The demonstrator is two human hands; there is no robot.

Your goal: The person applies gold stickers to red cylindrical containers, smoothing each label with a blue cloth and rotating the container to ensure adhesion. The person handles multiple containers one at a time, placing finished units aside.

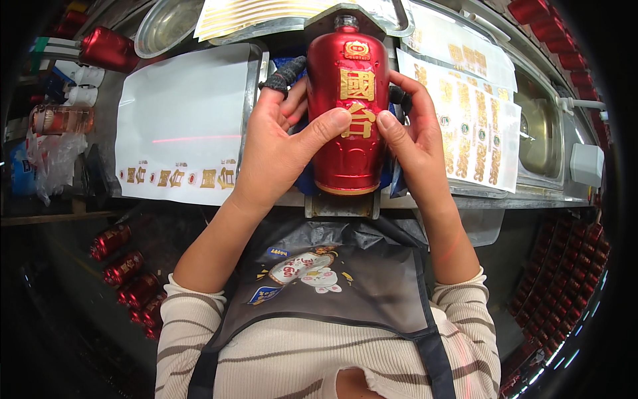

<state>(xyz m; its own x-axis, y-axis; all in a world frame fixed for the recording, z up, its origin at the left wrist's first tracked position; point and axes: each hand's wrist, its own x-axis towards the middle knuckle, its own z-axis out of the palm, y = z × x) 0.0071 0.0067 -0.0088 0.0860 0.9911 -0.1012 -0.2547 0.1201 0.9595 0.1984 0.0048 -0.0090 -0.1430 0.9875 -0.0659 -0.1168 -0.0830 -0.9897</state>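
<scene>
A glossy red bottle [347, 156] with raised gold characters and a dark open neck lies on a metal stand [342, 207], its neck pointing away from me. My left hand [282, 133] grips its left side, the thumb pressed on the lower gold character. From the right, my right hand [419, 133] holds the bottle, its thumb at the edge of the same character. Dark fabric finger covers [284, 74] show on a left finger and behind the right fingers. The far fingertips are partly hidden by the bottle.
Left lies a white decal sheet [179, 93] with a few gold characters along its near edge. Gold decal sheets [465, 126] lie right, beside a metal sink [539, 133]. A metal bowl [166, 30] and another red bottle [109, 50] stand far left. Red bottles [561, 266] fill racks at right.
</scene>
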